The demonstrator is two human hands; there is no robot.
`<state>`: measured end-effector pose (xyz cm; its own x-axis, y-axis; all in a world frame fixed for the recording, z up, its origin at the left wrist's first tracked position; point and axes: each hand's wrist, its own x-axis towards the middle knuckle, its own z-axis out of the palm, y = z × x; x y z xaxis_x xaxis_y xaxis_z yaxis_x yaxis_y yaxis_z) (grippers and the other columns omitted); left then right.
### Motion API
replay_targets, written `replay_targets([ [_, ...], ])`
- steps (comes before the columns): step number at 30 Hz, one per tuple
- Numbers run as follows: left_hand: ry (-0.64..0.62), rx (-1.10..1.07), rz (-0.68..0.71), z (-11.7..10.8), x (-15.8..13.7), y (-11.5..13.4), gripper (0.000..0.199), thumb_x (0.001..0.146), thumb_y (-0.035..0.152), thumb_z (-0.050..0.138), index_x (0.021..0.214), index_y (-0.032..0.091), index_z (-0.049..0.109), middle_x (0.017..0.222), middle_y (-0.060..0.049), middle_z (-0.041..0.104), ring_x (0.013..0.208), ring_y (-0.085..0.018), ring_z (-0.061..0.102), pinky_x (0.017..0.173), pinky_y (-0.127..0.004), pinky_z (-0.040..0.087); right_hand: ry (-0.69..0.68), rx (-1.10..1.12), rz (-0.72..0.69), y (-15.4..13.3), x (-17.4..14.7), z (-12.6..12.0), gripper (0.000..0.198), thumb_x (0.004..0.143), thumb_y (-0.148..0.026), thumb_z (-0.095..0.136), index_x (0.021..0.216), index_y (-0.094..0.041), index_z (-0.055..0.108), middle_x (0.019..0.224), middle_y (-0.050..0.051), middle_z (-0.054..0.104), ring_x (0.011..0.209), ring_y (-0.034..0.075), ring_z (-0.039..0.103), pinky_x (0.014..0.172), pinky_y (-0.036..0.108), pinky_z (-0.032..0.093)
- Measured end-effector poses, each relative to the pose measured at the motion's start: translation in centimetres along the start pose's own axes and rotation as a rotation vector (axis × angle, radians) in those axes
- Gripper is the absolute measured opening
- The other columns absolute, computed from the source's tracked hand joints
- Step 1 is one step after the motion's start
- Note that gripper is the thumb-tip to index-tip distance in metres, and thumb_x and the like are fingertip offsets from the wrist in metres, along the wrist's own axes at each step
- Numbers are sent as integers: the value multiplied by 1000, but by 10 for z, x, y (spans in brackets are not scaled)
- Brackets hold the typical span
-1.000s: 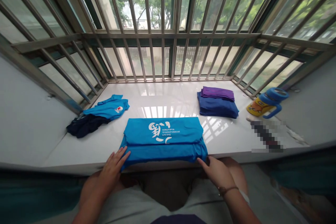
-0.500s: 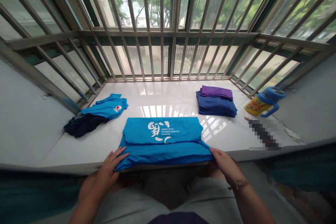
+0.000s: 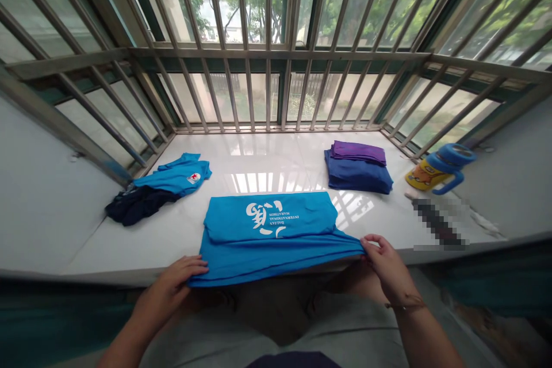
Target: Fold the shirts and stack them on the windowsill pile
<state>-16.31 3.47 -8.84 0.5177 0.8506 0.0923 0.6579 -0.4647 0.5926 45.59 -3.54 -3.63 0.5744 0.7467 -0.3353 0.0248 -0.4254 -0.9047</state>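
A bright blue T-shirt [image 3: 269, 230] with white print lies partly folded on the white window ledge [image 3: 267, 161], its near hem hanging over the front edge. My left hand [image 3: 172, 284] grips the hem's left corner. At the hem's right corner, my right hand [image 3: 388, 267] pinches the cloth and pulls it taut sideways.
A blue shirt on dark clothes [image 3: 159, 187] lies at the left. A folded pile of navy and purple garments [image 3: 357, 167] sits at the right. Farther right stands a yellow cup with a blue lid [image 3: 440, 169]. Metal window bars [image 3: 267, 69] close the ledge's far side.
Both hands moved outward along the near hem and took hold of its corners. The hem is now stretched wider and pulled toward me over the ledge edge.
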Motion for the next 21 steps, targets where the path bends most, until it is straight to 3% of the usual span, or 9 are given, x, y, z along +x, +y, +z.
replay_targets([
  [2,-19,-38,-14,-6,-2,15,41,95,27,59,126,36,84,138,-5,79,137,-30,70,126,-52,50,1,8,-5,-7,1,-4,54,72,-65,78,108,-27,66,75,2,73,65,23,69,63,35,59],
  [7,-24,-224,-117,-22,7,53,32,103,48,60,119,35,85,132,-4,82,128,-30,75,118,-46,57,-243,11,51,-27,2,-13,46,76,-58,84,106,-23,80,109,10,83,92,27,78,78,34,64],
  [12,126,-366,-350,-39,54,68,41,94,61,66,104,26,83,98,-4,84,94,-29,78,85,-36,64,-348,151,119,-45,26,-9,44,73,-41,90,112,-23,79,95,9,83,89,26,80,78,33,65],
  [15,275,-409,-453,-40,92,62,49,86,70,68,92,22,79,81,-3,77,78,-25,71,73,-32,57,-290,159,21,-57,48,9,50,72,-40,91,117,-24,76,104,8,82,89,23,79,76,30,63],
  [17,353,-381,-536,-34,115,52,53,84,74,66,86,22,76,72,-2,72,69,-23,65,64,-30,50,-179,-6,-49,-61,63,23,45,76,-45,85,113,-23,75,104,8,82,84,22,77,72,30,61],
  [21,332,-177,-652,-17,141,29,46,80,69,65,78,24,69,59,0,64,61,-23,61,58,-30,39,-7,-346,-117,-63,83,45,30,83,-49,73,91,-21,74,82,7,77,76,25,71,66,32,53],
])
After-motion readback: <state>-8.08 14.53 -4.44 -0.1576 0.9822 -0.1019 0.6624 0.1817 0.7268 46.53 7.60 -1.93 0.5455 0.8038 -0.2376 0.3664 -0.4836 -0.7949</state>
